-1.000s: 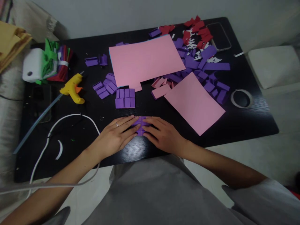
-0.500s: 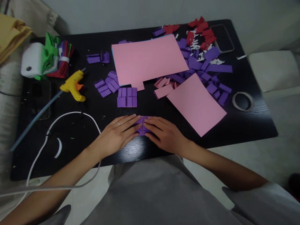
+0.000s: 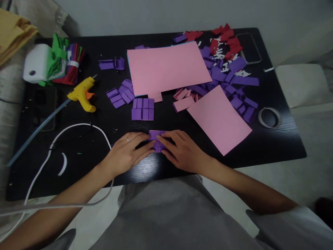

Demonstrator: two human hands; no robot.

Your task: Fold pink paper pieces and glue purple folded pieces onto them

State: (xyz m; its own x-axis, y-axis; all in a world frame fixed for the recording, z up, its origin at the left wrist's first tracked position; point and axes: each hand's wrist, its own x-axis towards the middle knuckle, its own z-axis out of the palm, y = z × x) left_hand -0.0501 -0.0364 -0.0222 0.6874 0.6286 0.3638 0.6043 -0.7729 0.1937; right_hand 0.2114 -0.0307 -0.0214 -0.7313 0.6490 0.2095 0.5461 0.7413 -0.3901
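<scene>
A purple folded-paper panel [image 3: 156, 135] lies flat near the front edge of the black table, creased into small sections. From its left side my left hand [image 3: 129, 149], with a ring on one finger, rests fingertips on it. My right hand [image 3: 182, 150] touches the panel from the right, fingers stretched over its surface and hiding part of it. Both hands are open, their fingers extended and pressing down. Just beyond them sits a similar purple panel [image 3: 143, 109], with more folded purple pieces [image 3: 121, 93] to its left.
Pink sheets [image 3: 169, 67] and a second pink sheet [image 3: 220, 119] lie beyond my hands. Purple scraps [image 3: 218, 73] and red scraps [image 3: 230, 38] are heaped at the back right. A yellow glue gun [image 3: 82, 93], white cable [image 3: 56, 139] and tape roll [image 3: 270, 117] also lie on the table [image 3: 85, 177].
My left fingers have shifted slightly left and down, uncovering more of the panel's upper left. My right fingers have spread a little. The view has moved slightly.
</scene>
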